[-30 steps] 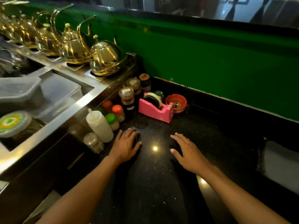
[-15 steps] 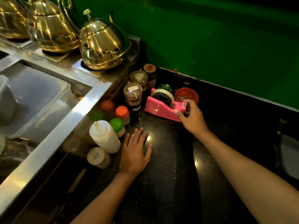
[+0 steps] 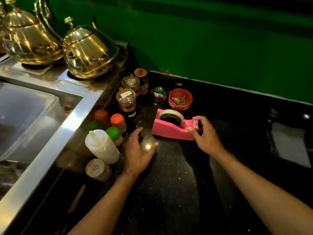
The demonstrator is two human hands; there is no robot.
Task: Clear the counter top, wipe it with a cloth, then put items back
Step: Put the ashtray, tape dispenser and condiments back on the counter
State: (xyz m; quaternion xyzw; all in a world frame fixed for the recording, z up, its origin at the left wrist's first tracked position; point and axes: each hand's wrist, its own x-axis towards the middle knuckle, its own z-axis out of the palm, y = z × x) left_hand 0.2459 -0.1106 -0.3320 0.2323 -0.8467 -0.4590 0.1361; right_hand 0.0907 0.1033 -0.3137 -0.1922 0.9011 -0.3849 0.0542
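Note:
A pink tape dispenser (image 3: 169, 129) with a roll of tape sits on the black counter top (image 3: 169, 192). My right hand (image 3: 205, 138) grips its right end, thumb in front and fingers over the cutter. My left hand (image 3: 138, 153) hovers open over the counter, just left of the dispenser. Behind the dispenser stand a red ashtray (image 3: 180, 99) and a small green-topped jar (image 3: 158, 94). Along the left edge are a white squeeze bottle (image 3: 101, 146), shakers with orange (image 3: 117, 121) and green (image 3: 113, 134) caps, a clear shaker (image 3: 98, 169) and several lidded jars (image 3: 126, 100).
A steel unit with a sink (image 3: 25, 119) borders the counter on the left. Two golden kettles (image 3: 88, 50) stand at its back. A green wall (image 3: 220, 39) closes off the rear. A pale cloth-like thing (image 3: 289, 143) lies at the right edge of the counter.
My right hand has taken hold of the pink tape dispenser and drawn it toward me, away from the ashtray. My left hand has lifted slightly off the counter.

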